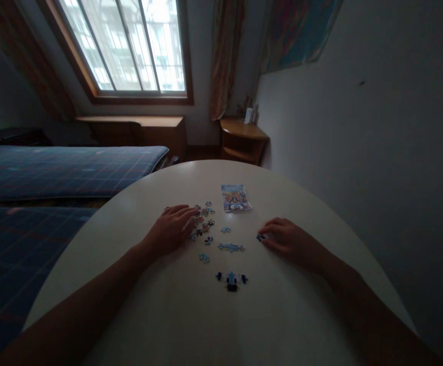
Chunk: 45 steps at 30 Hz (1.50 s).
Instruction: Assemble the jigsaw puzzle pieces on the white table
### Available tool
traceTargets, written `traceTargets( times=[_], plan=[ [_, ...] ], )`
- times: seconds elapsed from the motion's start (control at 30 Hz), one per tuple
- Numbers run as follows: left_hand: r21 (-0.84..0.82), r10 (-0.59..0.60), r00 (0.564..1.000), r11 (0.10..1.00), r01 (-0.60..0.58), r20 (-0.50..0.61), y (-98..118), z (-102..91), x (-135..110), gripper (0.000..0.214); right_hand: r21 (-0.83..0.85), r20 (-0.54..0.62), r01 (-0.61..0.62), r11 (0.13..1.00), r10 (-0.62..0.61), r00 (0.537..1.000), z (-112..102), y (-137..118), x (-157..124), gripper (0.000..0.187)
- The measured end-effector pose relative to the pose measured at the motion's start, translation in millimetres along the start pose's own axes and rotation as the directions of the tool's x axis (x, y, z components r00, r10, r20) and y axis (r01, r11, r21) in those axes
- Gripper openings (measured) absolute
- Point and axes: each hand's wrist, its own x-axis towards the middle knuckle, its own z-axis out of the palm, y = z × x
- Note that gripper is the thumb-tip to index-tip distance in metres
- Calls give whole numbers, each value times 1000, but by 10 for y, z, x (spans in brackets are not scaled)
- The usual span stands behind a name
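Both my hands rest on a round white table (190,315). My left hand (171,227) lies flat with fingers stretched out, its tips touching a pile of several loose puzzle pieces (203,219). My right hand (287,238) is curled, its fingers pinched on a small blue puzzle piece (260,237) lying on the table. Between the hands lies a joined strip of pieces (231,247) and a single piece (204,257). Nearer me sits a small joined cluster of blue and white pieces (232,280). A colourful picture card (235,197) lies beyond the pile.
A bed with a blue checked cover (53,170) stands to the left of the table. A wooden corner shelf (242,137) and a low wooden cabinet (137,129) stand under the window (129,46). A grey wall (377,142) runs close along the right.
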Motion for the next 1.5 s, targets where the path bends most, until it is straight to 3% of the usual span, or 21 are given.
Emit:
traceTargets(
  times=[0.13,0.43,0.53,0.7,0.83,0.97,1.13,1.5],
  plan=[
    [28,4,1000,1000,-5,31,-40,13,-17,31,3,0,11,1000,-11,1000,14,22,-2,23],
    [52,-47,999,997,49,-27,-22,-62,7,24,2,17,-2,1000,2,1000,31,46,-16,25],
    [114,-152,986,981,159,-70,-90,-180,10,22,-3,9,2,1000,-2,1000,31,53,-14,25],
    [186,-339,925,911,368,-170,-348,-346,-59,20,-8,11,-1,1000,1,1000,23,51,-7,25],
    [131,-399,912,903,408,-91,-454,-354,-94,22,-14,0,14,1000,-14,1000,30,68,-3,25],
    [10,-324,946,946,324,25,-357,-323,-55,22,-25,-11,36,999,-36,999,41,74,7,25],
    [31,-309,943,951,308,124,-251,-272,-30,21,-44,-22,50,998,-51,998,67,72,24,25],
    [96,-468,877,883,460,107,-347,-318,-37,19,-115,-152,-10,993,-8,988,140,112,43,25]
  ],
)
